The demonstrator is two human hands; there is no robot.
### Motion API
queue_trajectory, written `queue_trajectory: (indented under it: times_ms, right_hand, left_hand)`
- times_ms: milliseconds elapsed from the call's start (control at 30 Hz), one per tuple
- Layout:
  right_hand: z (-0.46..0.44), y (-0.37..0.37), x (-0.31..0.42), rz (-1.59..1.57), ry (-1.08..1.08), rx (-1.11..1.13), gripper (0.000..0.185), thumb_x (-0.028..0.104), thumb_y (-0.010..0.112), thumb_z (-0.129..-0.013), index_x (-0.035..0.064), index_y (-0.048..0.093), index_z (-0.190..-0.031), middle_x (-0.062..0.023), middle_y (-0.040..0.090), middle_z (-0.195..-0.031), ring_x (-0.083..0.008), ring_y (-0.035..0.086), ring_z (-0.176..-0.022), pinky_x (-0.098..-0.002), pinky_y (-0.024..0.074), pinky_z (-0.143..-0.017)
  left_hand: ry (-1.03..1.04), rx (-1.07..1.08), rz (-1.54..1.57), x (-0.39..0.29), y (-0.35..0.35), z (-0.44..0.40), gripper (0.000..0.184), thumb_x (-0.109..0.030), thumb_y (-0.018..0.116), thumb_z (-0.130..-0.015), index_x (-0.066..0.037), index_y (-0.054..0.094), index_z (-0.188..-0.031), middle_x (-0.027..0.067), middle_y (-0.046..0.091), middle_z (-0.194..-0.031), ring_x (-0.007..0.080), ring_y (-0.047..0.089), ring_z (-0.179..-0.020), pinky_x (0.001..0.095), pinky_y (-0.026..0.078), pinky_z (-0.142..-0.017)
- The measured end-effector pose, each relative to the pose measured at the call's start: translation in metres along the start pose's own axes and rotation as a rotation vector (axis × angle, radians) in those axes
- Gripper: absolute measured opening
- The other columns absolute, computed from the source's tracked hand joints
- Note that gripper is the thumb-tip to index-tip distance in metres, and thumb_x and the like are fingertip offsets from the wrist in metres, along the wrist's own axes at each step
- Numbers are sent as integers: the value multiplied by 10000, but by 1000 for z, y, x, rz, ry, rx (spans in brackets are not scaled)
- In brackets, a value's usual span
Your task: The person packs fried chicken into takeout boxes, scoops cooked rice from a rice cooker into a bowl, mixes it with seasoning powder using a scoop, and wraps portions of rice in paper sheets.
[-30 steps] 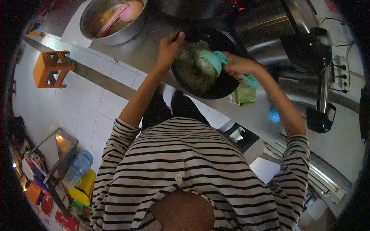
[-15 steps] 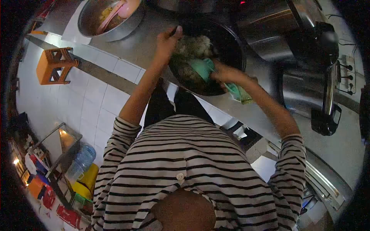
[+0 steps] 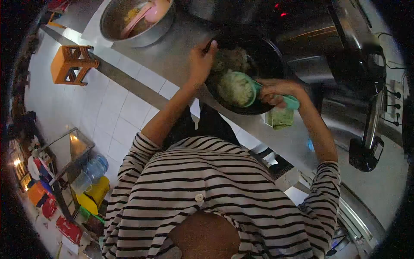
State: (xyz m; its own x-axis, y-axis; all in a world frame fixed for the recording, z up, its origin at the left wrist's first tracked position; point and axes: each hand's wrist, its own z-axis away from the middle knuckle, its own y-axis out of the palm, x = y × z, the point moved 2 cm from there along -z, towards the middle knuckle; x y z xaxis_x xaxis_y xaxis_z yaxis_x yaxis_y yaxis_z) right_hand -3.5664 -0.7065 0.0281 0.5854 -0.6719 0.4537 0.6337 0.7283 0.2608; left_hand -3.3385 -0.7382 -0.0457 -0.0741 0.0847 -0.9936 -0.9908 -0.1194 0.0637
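Pretty sure we're in a kitchen here, folks. We've got a metal counter (image 3: 172, 64) with a big dark pan (image 3: 276, 56) of food on it, plus a metal pot (image 3: 151, 36) with a pink ladle (image 3: 139, 19) inside. Bulky steel appliances (image 3: 345, 103) sit near a row of plugged-in wall sockets (image 3: 394, 103), and the floor's white tile (image 3: 108, 112).
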Motion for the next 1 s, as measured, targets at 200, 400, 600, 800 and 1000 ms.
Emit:
queue_trajectory:
  times_ms: [200, 400, 600, 800, 1000]
  right_hand:
    - [26, -37, -65, -541, -74, -547, 276, 272, 543, -821, 4, 530, -886, 2, 482, -613, -61, 369, -374, -200, 308, -280]
    - [8, -1, -91, -1525, -434, 6, 202, 157, 405, -858, 15, 454, -723, -24, 445, -547, -110, 361, -307, -317, 358, -269]
    - [-42, 99, -22, -1660, -1038, 87, 216, 129, 345, -858, 50, 433, -678, -19, 413, -518, -105, 351, -282, -262, 325, -235]
    - [-45, 145, -90, -1000, -647, -1143, 256, 245, 382, -893, 56, 472, -746, 2, 436, -522, -80, 377, -328, -195, 316, -287]
    - [-33, 119, -14, -682, -418, -952, 179, 230, 477, -865, 54, 505, -882, 18, 399, -469, -64, 347, -335, -232, 320, -317]
  left_hand:
    - [384, -148, -317, -45, -43, 13, 201, -168, 464, -870, 0, 528, -960, 88, 530, -832, 159, 497, -755, 260, 406, -664]
    - [674, -633, -372, -103, -235, -31, 178, -112, 423, -884, -12, 493, -1012, 83, 528, -914, 139, 500, -780, 255, 427, -651]
    - [595, -574, -359, -134, -366, -154, 163, -127, 403, -898, -25, 482, -998, 66, 526, -886, 103, 467, -686, 228, 410, -635]
    - [-8, 1147, -325, -151, -266, -142, 249, -163, 374, -913, -25, 489, -1085, 74, 547, -951, 141, 549, -807, 258, 445, -682]
    - [-932, 1516, 140, -51, -142, -63, 756, -628, 286, -808, -53, 257, -1299, 175, 321, -1311, 285, 353, -1187, 398, 288, -983]
